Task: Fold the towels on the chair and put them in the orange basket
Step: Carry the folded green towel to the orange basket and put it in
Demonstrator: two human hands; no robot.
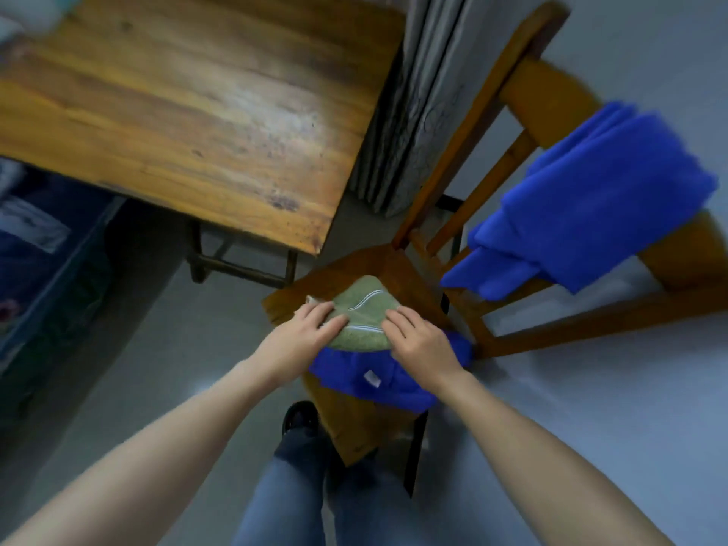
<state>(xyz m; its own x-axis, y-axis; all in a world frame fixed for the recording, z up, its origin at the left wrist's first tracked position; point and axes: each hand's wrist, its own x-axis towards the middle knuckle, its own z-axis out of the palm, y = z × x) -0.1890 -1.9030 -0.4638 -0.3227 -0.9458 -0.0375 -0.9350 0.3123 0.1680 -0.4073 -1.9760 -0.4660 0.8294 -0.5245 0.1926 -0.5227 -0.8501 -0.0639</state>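
green towel (364, 309): on the chair (398, 266) seat
left hand (305, 329): flat on its left side, fingers relaxed, just pressing
right hand (417, 336): pressing the right edge, not gripping
blue towel (354, 382): bunched at the seat's front
second blue towel (591, 206): draped over the chair back

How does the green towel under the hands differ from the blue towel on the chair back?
The green towel is pale with white stripes; the blue towel is plain. The green towel lies compact on the chair seat under the left hand and right hand; the blue towel hangs loose over the chair back, untouched, and looks bigger. Both are on that chair.
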